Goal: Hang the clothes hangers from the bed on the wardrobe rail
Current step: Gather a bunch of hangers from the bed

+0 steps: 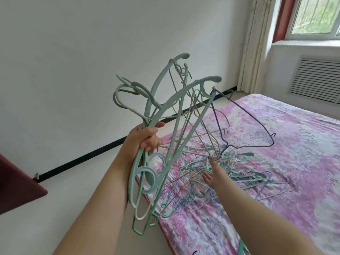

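Presently left hand (147, 138) grips a raised bunch of green hangers (165, 126) by their middles, likely to carry several at once. Right hand (213, 172), fingers spread, reaches into the tangled pile of hangers (230, 168) on the bed (294, 144), seemingly to free more. Wardrobe rail not in view.

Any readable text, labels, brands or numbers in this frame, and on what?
None. The hangers held in the left hand, the hanger pile under the right hand, the floral bedsheet and the wall vent bear no legible writing.
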